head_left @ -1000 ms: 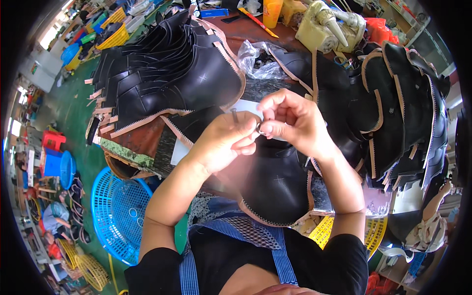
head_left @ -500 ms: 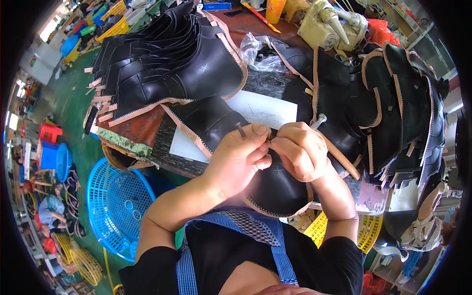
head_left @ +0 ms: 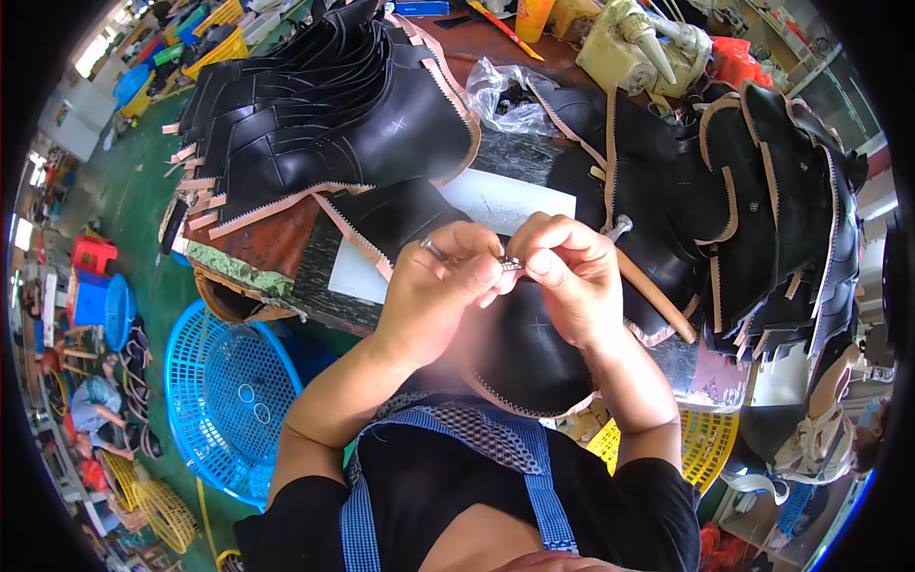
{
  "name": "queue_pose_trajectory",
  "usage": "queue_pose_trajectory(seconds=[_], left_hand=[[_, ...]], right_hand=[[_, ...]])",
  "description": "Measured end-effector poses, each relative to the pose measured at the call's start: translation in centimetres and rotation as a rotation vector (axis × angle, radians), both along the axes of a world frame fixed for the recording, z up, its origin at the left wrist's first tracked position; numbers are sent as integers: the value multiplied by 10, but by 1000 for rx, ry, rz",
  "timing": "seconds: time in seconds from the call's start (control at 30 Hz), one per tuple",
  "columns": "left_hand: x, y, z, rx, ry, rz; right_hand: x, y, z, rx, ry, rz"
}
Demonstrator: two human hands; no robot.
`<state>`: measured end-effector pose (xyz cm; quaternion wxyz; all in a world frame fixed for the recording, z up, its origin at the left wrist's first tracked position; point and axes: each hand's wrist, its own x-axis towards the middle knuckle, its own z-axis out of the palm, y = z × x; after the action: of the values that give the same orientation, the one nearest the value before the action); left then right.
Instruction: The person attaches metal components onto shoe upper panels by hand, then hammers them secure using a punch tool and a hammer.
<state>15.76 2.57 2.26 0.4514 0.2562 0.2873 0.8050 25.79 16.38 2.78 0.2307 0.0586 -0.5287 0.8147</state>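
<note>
Above the bench, my left hand [head_left: 434,300] and my right hand [head_left: 583,286] meet, each closed in a pinch. Between their fingertips is a small silver metal fitting [head_left: 511,264], partly covered by the fingers. A short metal rod [head_left: 433,250] is tucked between fingers of my left hand. Below lies a black leather piece [head_left: 534,353] with a zigzag-cut edge and a pale cross mark. Another leather piece [head_left: 410,224] rests left of my hands, over a white board [head_left: 529,205]. To the right lies a hammer [head_left: 660,300] with a wooden handle.
Stacked black leather pieces [head_left: 315,133] fill the bench's far left; more [head_left: 782,229] lie at right. A clear plastic bag [head_left: 510,105] sits at the back near a cream machine part [head_left: 634,52]. A blue basket [head_left: 229,400] stands left, a yellow basket [head_left: 713,443] at lower right.
My hands have turned and drawn slightly apart, so the metal fitting now shows between the fingertips. The rod in my left hand has shifted left and tilted with it.
</note>
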Motion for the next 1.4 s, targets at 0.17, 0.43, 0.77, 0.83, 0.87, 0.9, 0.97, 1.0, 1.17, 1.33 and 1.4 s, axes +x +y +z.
queue_pose_trajectory(seconds=[0.17,0.43,0.77,0.83,0.87,0.9,0.97,1.0,1.17,1.33,1.4], left_hand=[[-4,-4,-1,29,309,49],[-12,-11,20,-154,960,350],[-24,-27,33,-136,1762,449],[-24,-26,28,-138,1801,479],[-24,-26,25,-135,1836,507],[-25,-25,20,-172,1796,516],[-24,-24,14,-187,1719,533],[-23,-22,12,-194,1642,541],[-27,-21,4,-318,1382,470],[-36,-21,8,-302,1393,426],[-34,-21,10,-274,1411,404]], right_hand=[[4,3,-1,-276,-95,199],[15,0,15,208,-129,-54],[8,-2,0,7,-421,262],[6,3,-5,118,-419,218],[5,3,-7,229,-418,169],[4,-1,-2,270,-379,98],[3,-6,-5,269,-340,35],[3,-9,-8,264,-303,-39],[-4,-1,-6,291,-407,-9],[2,-3,2,241,-405,37],[2,-2,-1,322,-302,29]])
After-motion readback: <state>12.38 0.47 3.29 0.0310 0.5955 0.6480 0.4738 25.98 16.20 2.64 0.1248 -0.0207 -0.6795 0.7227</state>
